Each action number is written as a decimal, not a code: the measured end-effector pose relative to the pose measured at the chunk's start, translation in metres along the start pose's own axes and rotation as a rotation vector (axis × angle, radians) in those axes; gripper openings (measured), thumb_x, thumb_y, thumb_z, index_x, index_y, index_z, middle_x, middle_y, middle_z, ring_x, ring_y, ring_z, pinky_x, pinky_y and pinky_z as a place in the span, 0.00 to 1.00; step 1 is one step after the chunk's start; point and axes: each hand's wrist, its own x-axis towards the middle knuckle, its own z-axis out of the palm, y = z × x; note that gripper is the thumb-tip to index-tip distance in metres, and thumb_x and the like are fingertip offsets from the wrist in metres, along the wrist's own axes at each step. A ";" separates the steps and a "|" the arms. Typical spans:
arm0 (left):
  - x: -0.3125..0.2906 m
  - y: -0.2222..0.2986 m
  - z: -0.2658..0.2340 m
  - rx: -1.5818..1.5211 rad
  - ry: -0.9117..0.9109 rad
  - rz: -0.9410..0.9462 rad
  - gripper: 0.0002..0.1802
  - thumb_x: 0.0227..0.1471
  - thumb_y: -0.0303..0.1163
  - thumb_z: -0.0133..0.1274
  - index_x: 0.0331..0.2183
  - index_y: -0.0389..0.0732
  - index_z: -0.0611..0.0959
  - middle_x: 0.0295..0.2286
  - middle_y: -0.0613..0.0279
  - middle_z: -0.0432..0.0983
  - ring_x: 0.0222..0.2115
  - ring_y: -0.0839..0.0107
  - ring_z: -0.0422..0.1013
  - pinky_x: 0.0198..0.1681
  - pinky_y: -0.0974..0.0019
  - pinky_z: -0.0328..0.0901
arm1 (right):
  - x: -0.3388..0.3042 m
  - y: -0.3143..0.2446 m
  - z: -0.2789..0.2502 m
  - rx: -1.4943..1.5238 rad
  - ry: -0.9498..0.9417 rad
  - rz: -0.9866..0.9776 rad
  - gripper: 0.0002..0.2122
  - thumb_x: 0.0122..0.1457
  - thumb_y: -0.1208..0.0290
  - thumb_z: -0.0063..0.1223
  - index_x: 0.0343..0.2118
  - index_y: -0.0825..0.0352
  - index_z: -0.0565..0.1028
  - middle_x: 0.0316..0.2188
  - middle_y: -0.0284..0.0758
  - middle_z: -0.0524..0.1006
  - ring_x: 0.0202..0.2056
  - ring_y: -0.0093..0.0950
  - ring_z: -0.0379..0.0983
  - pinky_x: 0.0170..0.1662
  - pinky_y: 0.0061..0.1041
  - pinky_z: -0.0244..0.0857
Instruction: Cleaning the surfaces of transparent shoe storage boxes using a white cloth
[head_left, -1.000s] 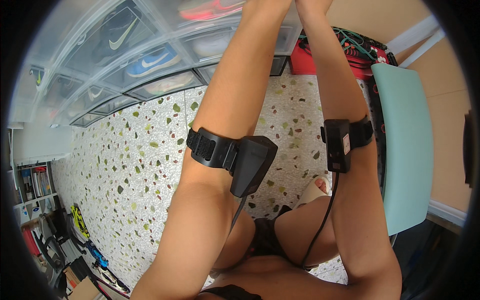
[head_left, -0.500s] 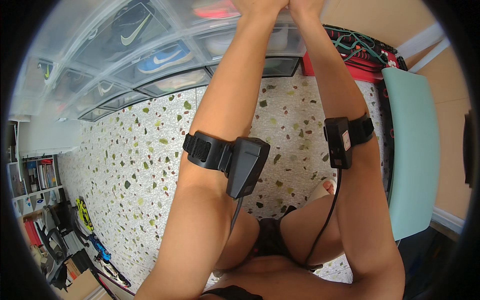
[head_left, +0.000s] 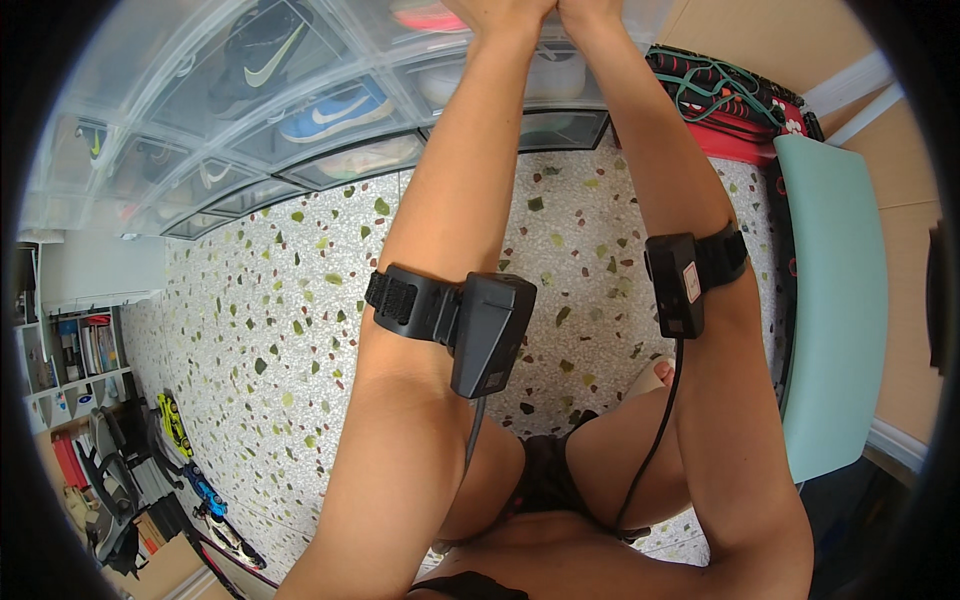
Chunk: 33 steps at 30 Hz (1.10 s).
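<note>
- The stack of clear plastic shoe boxes (head_left: 380, 75) fills the upper left of the view, its far end behind the wrists; glossy, milky walls and pale rounded ribs divide it into rectangular compartments.
- Through the fronts show a dark shoe (head_left: 262, 62) with a pale curved mark, a blue shoe (head_left: 337, 117) with a white one, and a pinkish-red shoe (head_left: 430, 14) beside the left wrist.
- The lowest row has thin black frames (head_left: 370, 155) and stands on the floor.
- The left hand (head_left: 503, 14) and right hand (head_left: 592, 12) are close together at the upper edge, in front of the boxes; the fingers are cut off, so I cannot tell whether either grip is spread, pressed together or pinching something.
- Each forearm wears a black strap, fuzzy-textured on the left, carrying an angular matte device: the left device (head_left: 493, 335) is wedge-like, the right device (head_left: 676, 287) a narrow block; a thin black cable runs down from each.
- The floor (head_left: 280, 330) is speckled white terrazzo with irregular green and reddish-brown chips.
- On the right, a smooth mint-green panel (head_left: 835, 310) with rounded corners stands near a red item (head_left: 735, 145) topped with tangled green cord (head_left: 740, 95).
</note>
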 end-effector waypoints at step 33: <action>0.011 -0.042 0.004 -0.214 -0.119 -0.024 0.26 0.57 0.41 0.42 0.21 0.26 0.78 0.17 0.39 0.74 0.18 0.50 0.72 0.26 0.48 0.61 | 0.013 0.000 0.020 0.178 -0.132 0.133 0.16 0.60 0.62 0.44 0.22 0.67 0.77 0.15 0.30 0.72 0.18 0.21 0.68 0.22 0.26 0.56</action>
